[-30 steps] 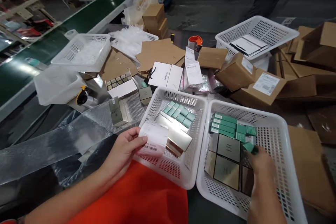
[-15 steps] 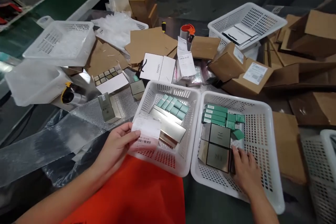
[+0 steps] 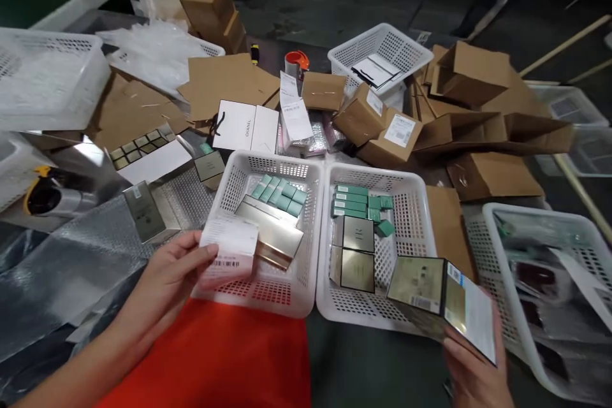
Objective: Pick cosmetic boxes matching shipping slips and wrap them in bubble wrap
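Note:
My left hand [image 3: 174, 274] pinches a printed paper slip [image 3: 232, 245] with a barcode, over the left white basket [image 3: 310, 248]. In that basket lie shiny gold boxes [image 3: 277, 233] and several small green boxes [image 3: 280, 191]. My right hand [image 3: 478, 363] grips a gold box [image 3: 415, 284] with a barcode and a white label, held tilted above the front right corner of the right white basket [image 3: 421, 204]. I cannot tell whether it is one box or two together. Two square gold boxes [image 3: 357, 271] and several green boxes [image 3: 351, 197] remain in the right basket.
Behind the baskets lie a white CHANEL bag [image 3: 246, 127], cardboard boxes [image 3: 392, 137] and an orange tape dispenser [image 3: 296, 62]. Bubble wrap [image 3: 191, 201] and another gold box [image 3: 146, 210] lie left. A basket of bagged items [image 3: 497, 229] stands right.
My right hand has lifted the gold box out of the right basket and moved it right and toward me. The left hand still holds the slip. The view has turned right.

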The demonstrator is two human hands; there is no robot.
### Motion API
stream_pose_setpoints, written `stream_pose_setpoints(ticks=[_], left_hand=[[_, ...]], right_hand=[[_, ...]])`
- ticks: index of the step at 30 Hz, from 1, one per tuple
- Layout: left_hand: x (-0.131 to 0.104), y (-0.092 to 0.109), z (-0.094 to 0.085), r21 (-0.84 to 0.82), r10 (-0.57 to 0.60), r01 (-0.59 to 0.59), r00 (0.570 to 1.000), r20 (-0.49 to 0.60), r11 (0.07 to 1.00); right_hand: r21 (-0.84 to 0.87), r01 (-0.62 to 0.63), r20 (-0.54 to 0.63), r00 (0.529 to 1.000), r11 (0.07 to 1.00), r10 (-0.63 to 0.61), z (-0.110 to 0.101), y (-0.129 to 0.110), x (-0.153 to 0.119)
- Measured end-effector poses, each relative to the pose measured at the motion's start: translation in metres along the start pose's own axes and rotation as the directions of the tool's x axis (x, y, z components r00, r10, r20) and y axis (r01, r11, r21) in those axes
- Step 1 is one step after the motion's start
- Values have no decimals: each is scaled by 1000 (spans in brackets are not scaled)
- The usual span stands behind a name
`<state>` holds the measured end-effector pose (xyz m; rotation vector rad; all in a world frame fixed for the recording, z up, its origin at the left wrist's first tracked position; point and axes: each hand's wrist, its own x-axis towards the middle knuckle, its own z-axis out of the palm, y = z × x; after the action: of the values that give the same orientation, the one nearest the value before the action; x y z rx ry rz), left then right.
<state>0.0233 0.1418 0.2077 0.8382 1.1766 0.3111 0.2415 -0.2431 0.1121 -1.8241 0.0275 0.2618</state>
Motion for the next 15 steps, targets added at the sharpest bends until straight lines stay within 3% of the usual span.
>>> stream_pose_setpoints(ticks=[5,8,11,15], left_hand=[[-2,1,3,-18,0,1,1000,6,1000],[-3,1,2,-17,-2,1,1000,-32,1000],[-4,0,0,-27,-23,21,999,-38,999],[-6,-1,-2,-38,-35,34,999,-34,999]], right_hand=[[474,-84,-94,985,876,146,62,21,-24],[619,-82,-25,992,781,123,89,23,-27],[646,-70,47,998,760,52,102,20,-28],[624,-84,71,996,777,50,97,32,-28]])
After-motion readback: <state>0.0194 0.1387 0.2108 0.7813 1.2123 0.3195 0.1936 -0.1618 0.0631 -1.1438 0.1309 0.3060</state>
